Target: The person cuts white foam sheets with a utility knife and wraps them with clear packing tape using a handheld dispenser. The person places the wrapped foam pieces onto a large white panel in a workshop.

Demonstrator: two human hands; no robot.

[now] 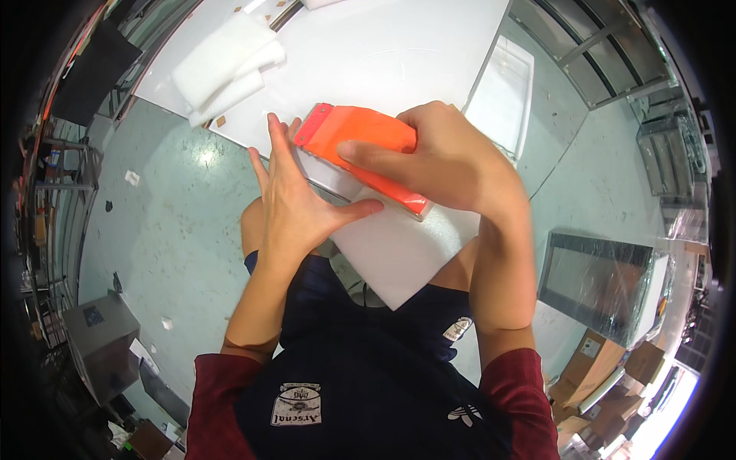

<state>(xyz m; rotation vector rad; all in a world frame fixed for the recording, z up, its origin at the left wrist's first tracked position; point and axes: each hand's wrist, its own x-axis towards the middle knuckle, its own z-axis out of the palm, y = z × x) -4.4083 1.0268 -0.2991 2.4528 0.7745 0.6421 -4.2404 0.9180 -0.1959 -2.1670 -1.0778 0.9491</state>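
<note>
My right hand [448,165] is closed around an orange-and-red tool [368,132] that looks like a tape dispenser. One end carries a pinkish-red plate with small screws, and a narrow red edge shows below my right thumb. My left hand [295,195] is open beside the tool, fingers stretched up and thumb pointing right. Whether its fingertips touch the tool's left end I cannot tell. Under both hands, a thin white foam sheet [391,264] hangs past the edge of the white tabletop [399,57], one corner over my lap.
Folded white foam sheets [222,65] lie at the table's far left. A white tray-like panel [502,96] stands right of the table. On the floor are a plastic-wrapped unit [602,280], cardboard boxes [590,364] at the lower right and a grey metal box [100,341] at the left.
</note>
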